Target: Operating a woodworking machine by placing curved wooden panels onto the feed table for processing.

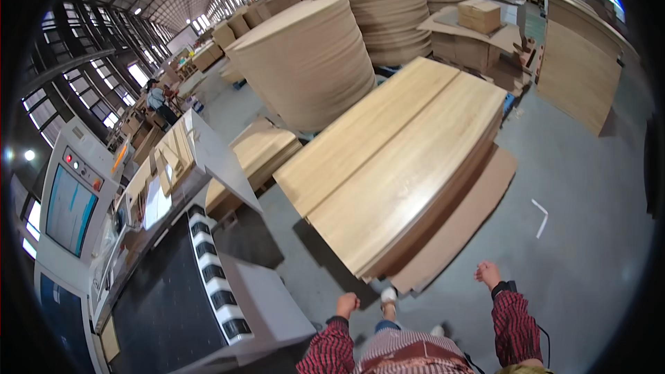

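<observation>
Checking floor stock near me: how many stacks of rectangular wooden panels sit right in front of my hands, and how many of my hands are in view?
Stacks of rectangular wooden panels: 2 (large stack, small stack)
Hands: 2 (left hand, right hand)
Total: 4

Pale yellow, streaky-grained boards point(402, 159). Red-and-black checked sleeves point(516, 325). Grey floor point(589, 235), white machine point(76, 194) with blue screen point(68, 211).

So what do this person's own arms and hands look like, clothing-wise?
Both forearms wear long red-and-black plaid sleeves. The left hand and right hand are bare, no gloves. A dark band sits at the right cuff; its kind cannot be told.
</observation>
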The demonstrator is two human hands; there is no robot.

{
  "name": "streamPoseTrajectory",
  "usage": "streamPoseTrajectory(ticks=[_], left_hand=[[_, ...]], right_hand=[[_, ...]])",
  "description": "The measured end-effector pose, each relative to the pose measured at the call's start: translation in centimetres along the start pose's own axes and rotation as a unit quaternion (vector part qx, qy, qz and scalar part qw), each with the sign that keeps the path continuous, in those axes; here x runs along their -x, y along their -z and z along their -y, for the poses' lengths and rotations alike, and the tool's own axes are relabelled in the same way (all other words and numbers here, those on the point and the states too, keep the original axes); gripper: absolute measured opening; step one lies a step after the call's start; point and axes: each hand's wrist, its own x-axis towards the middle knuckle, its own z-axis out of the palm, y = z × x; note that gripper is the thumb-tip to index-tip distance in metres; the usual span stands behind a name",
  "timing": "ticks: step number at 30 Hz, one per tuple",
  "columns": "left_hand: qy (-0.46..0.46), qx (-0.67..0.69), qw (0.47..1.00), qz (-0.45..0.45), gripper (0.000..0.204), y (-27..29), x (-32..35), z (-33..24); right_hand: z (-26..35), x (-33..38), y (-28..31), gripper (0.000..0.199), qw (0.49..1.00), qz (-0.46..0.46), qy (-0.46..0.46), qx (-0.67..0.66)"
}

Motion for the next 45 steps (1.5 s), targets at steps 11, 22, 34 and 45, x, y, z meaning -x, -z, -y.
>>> streamPoseTrajectory(ticks=[11,22,34,45], left_hand=[[0.183,0.069,0.976,-0.091,0.04,1.3,-16.5,1.1],[0.003,-0.215,0.976,0.026,0.033,3.1,-23.5,6.3],[0.055,-0.062,0.989,0.126,0.026,-1.9,-19.3,8.7],[-0.185,-0.172,0.966,0.052,0.032,-9.3,-13.6,-13.2]], right_hand=[[-1.9,-3.0,-22.5,0.024,0.964,0.152,-0.194,-0.097],[-2.2,-10.6,-30.5,0.037,0.975,0.116,-0.188,0.01],[-2.7,-13.1,-37.1,0.044,0.944,-0.054,-0.145,-0.291],[-7.0,-8.0,-16.9,0.038,0.951,-0.274,-0.138,0.04]])
